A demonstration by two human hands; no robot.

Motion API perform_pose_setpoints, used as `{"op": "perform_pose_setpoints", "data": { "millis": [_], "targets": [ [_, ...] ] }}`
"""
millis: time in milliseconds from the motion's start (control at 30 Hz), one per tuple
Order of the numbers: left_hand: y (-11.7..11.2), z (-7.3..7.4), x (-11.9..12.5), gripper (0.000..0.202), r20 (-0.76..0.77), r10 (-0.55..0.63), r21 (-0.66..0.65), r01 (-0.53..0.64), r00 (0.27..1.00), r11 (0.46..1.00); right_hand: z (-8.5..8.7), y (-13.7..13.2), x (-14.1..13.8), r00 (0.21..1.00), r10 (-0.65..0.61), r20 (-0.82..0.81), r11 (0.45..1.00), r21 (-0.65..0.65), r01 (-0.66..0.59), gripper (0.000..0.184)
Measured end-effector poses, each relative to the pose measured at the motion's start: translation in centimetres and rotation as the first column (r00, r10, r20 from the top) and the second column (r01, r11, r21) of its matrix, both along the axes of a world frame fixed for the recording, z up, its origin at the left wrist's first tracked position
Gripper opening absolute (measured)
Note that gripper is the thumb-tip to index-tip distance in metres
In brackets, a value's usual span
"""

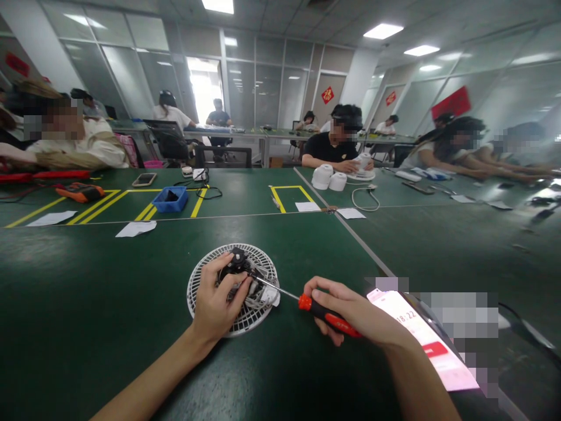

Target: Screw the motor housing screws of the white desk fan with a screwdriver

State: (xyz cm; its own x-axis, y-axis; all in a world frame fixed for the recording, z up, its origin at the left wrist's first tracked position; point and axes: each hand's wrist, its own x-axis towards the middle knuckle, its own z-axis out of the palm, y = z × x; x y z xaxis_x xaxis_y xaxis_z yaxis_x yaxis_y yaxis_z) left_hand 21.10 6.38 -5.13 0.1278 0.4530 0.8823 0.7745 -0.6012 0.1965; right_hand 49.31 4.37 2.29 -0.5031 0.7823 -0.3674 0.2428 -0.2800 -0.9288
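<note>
A round white fan grille (197, 292) lies on the green table in front of me. On it sits a black motor part (238, 257) with a bundle of pale wires (258, 298). My left hand (219, 295) is closed on the black part, thumb and index finger pinched near the screwdriver tip. My right hand (337, 304) grips a red and black screwdriver (335, 321) by its handle. The shaft slants up and left, its tip at the black part beside my left fingertips. Whether it sits in a screw is too small to tell.
A lit phone (429, 345) stands at the right, beside my right forearm. Farther back are a blue tray (170, 202), an orange multimeter (80, 192), paper slips (135, 228) and white housings (323, 177). Across the table a person (333, 146) handles a white part.
</note>
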Motion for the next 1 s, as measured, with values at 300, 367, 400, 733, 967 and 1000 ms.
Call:
{"op": "perform_pose_setpoints", "data": {
  "millis": [300,367,400,733,967,1000],
  "targets": [
    [-0.15,-0.1,-0.09,0.017,-0.002,-0.003,0.009,0.003,1.0,1.0,0.02,0.18,-0.2,1.0,-0.004,0.006,0.999,0.047,0.004,0.043],
    [-0.13,-0.08,-0.06,0.017,0.0,-0.001,0.008,0.001,1.0,1.0,0.16,0.16,-0.22,0.999,0.01,0.032,0.997,0.08,-0.012,0.043],
    [-0.11,-0.06,-0.04,0.017,0.003,0.002,0.006,-0.002,1.0,1.0,0.19,0.16,-0.23,0.999,0.014,0.048,0.996,0.089,-0.018,0.043],
    [-0.2,0.39,0.0,0.017,-0.019,-0.01,-0.026,0.009,1.0,1.0,0.06,0.65,-0.26,0.999,-0.033,0.032,0.996,0.087,0.031,0.041],
    [-0.16,0.35,0.06,0.017,0.008,-0.042,-0.025,0.042,0.999,0.999,-0.26,0.77,-0.09,0.999,-0.044,0.009,0.997,0.065,0.043,0.045],
    [-0.16,0.34,0.07,0.017,0.007,-0.041,-0.025,0.041,0.999,0.999,-0.38,0.79,-0.06,0.999,-0.045,-0.002,0.998,0.043,0.045,0.045]
  ]
}}
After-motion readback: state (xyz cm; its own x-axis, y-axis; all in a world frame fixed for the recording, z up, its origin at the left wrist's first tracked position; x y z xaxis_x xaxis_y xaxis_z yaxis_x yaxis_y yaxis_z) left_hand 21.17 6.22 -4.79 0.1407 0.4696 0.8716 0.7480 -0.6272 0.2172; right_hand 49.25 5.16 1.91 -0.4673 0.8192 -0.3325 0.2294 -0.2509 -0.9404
